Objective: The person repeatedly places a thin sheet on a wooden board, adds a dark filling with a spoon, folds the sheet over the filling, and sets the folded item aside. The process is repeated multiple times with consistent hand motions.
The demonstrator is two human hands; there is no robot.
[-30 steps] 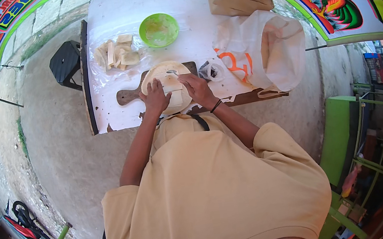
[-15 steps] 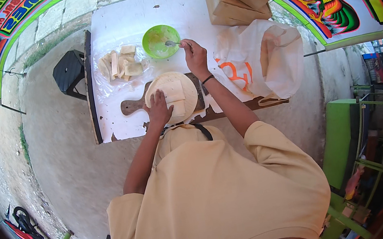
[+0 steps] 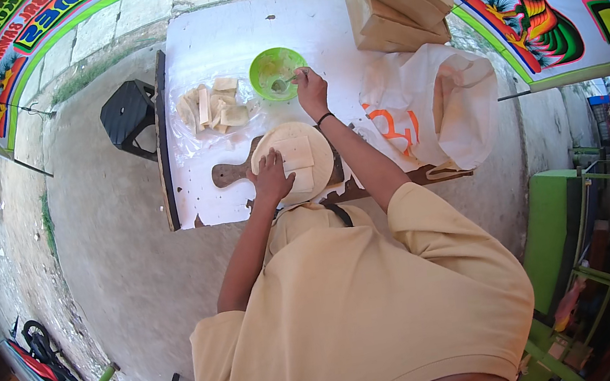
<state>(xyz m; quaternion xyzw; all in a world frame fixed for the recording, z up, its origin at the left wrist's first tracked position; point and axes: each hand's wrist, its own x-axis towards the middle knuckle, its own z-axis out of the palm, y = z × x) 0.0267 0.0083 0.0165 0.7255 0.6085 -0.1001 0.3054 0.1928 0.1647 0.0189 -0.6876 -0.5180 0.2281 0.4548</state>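
Note:
My left hand (image 3: 272, 176) lies with fingers spread on a round, pale, flat stack that looks like dough wrappers (image 3: 320, 147). Rectangular pale sheets (image 3: 298, 150) rest on top of it, beside my fingertips. Beneath the stack is a wooden paddle board (image 3: 229, 174), its handle pointing left. My right hand (image 3: 312, 89) pinches the handle of a metal spoon (image 3: 280, 85). The spoon's head is down inside a green bowl (image 3: 257, 64) with a thin smear of pale paste in it. Left of the bowl, cut pale strips and folded pieces (image 3: 221, 111) lie on clear plastic.
The white-topped table (image 3: 215, 36) has a worn near edge. At its far right stand brown paper packs (image 3: 400, 4), with a crumpled white plastic bag (image 3: 456, 105) nearer. A black stool (image 3: 129, 115) stands left of the table. Printed banners (image 3: 528, 14) hang beyond.
My right hand has lowered the spoon from near the bowl's right rim to the inside near side. My left hand stays on the round stack. The whole view has shifted slightly.

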